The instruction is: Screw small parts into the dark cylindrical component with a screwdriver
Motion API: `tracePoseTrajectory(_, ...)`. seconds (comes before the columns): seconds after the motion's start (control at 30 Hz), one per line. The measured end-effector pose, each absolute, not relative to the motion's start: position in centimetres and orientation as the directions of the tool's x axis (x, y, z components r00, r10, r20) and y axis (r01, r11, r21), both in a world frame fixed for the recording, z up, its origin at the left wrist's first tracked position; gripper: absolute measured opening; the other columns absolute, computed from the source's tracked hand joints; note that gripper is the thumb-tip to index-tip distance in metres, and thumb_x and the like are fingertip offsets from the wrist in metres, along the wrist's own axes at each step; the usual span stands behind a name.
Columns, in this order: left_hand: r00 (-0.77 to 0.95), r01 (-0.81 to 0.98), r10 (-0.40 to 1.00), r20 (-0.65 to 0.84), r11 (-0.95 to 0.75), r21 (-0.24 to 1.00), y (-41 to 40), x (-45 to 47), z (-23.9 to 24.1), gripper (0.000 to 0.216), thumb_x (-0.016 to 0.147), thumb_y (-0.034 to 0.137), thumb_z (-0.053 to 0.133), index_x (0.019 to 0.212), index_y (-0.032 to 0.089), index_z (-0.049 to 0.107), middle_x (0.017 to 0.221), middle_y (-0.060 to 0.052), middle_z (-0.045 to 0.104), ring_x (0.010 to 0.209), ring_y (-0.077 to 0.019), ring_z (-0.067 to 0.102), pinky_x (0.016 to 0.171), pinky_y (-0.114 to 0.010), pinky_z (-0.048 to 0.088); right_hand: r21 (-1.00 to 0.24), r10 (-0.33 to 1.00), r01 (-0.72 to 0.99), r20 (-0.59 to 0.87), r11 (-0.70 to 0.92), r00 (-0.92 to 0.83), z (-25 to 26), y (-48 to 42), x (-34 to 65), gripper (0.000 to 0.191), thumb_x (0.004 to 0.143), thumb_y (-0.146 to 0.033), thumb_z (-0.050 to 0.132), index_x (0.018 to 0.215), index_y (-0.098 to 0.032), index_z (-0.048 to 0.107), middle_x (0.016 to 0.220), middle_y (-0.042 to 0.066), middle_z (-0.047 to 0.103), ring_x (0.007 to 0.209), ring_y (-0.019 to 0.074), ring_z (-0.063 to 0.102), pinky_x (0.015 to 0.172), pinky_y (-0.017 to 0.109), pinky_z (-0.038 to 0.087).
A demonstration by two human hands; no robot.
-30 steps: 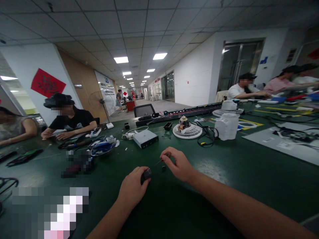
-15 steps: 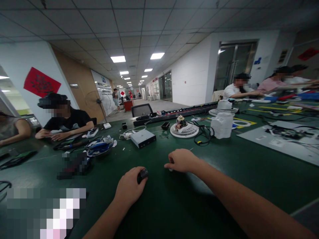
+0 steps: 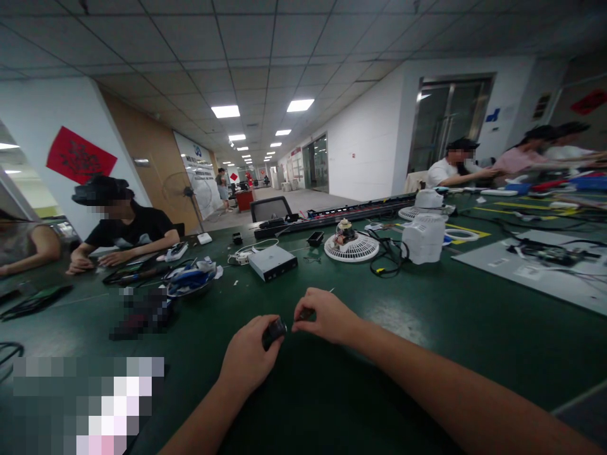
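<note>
Your left hand [image 3: 249,351] has its grip clamped round a stubby dark piece [image 3: 274,333], just below center frame; your right hand [image 3: 329,316] pinches a slim tool [image 3: 307,315] just beside it.

Lit ceiling panels [image 3: 300,105] recede above a grey floor [image 3: 306,197] beside a white wall [image 3: 365,142]

Black part [image 3: 272,333] in left grip [image 3: 250,351]

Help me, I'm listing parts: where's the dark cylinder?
In the head view, the dark cylinder sits in the left hand, below centre, just left of the right hand.
</note>
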State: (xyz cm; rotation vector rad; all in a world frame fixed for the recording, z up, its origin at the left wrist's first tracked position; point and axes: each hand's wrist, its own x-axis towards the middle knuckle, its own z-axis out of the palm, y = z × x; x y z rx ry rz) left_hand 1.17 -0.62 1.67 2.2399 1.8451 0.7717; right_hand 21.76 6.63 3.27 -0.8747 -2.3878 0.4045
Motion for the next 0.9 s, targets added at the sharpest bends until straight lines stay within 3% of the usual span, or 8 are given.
tracePoseTrajectory(0.2,0.2,0.857,0.911,0.36,-0.341,0.387,-0.94,1.5,1.87,0.029,0.086,0.027,0.059,0.115,0.024,0.065,0.106,-0.006,0.07,0.095,-0.0235,0.064,0.084,-0.037,0.048,-0.414,0.527,0.343,0.508,0.843,-0.682,3.1,5.93,21.44,0.011,0.08,-0.02,0.075,0.09,-0.019,0.075,0.08,0.004,0.07,0.081,0.0183,0.059,0.072,0.029,0.044)
tracePoseTrajectory(0.33,0.205,0.853,0.894,0.398,-0.362,0.375,-0.99,1.5,1.75,0.029,0.086,0.026,0.06,0.115,0.023,0.064,0.106,-0.006,0.069,0.094,-0.0234,0.063,0.083,-0.037,0.048,-0.4,0.455,0.256,0.558,0.88,-0.694,3.07,5.75,21.33,0.015,0.082,-0.013,0.07,0.095,-0.02,0.073,0.084,0.003,0.073,0.082,0.0184,0.059,0.076,0.031,0.045)
tracePoseTrajectory(0.5,0.233,0.843,0.882,0.409,-0.393,0.368,-1.13,1.6,1.93,0.027,0.086,0.027,0.061,0.112,0.023,0.065,0.103,-0.006,0.07,0.092,-0.0232,0.063,0.081,-0.037,0.049,-0.348,0.42,0.251,0.601,0.903,-0.68,3.05,5.63,21.34,0.011,0.083,-0.014,0.069,0.091,-0.021,0.073,0.094,0.005,0.07,0.09,0.0195,0.059,0.079,0.032,0.046)
tracePoseTrajectory(0.9,0.289,0.829,0.865,0.409,-0.44,0.346,-1.09,1.24,1.4,0.029,0.086,0.026,0.061,0.115,0.024,0.063,0.105,-0.006,0.07,0.094,-0.0238,0.061,0.084,-0.039,0.047,-0.364,0.462,0.291,0.604,0.885,-0.65,2.85,5.73,21.3,0.008,0.079,-0.014,0.072,0.082,-0.021,0.074,0.088,0.004,0.067,0.085,0.0185,0.058,0.073,0.03,0.045)
